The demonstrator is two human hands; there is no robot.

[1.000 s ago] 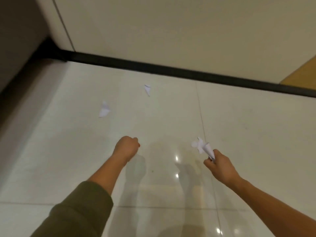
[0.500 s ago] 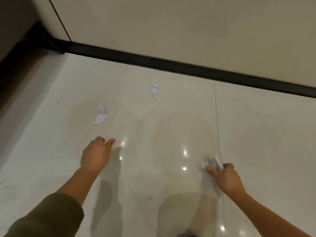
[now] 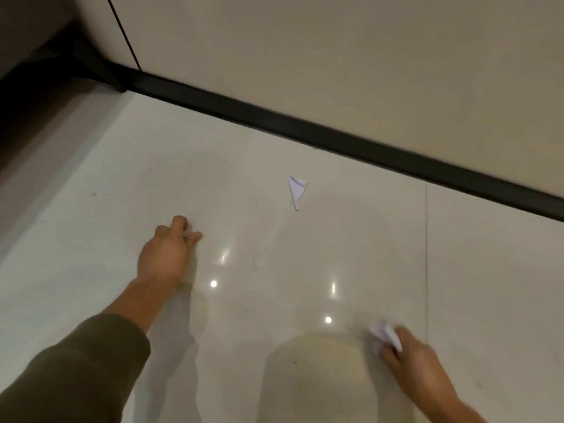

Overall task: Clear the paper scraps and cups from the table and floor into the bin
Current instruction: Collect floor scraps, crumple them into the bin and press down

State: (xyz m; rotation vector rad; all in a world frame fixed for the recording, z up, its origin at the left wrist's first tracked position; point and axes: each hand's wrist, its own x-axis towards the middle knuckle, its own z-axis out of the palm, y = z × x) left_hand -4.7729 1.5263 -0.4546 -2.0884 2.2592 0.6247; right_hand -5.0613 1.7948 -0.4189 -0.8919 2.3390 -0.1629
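On the glossy floor lies a white folded paper scrap (image 3: 297,190), a little short of the wall. My left hand (image 3: 166,254) reaches down to the floor left of it, with fingers and thumb curled together over the spot where a second scrap lay. That scrap is almost wholly hidden under the fingers. At the lower right, my right hand (image 3: 418,370) grips a bunch of crumpled white paper (image 3: 385,334), blurred by motion. No cup or bin is in view.
A cream wall (image 3: 335,56) with a black skirting board (image 3: 335,138) runs across the back. A dark piece of furniture (image 3: 36,87) stands at the far left. The pale floor tiles (image 3: 488,270) reflect ceiling lights.
My left hand has moved forward onto the left scrap, which now is covered. The right hand dropped lower right with its paper. The view shifted closer to the floor.
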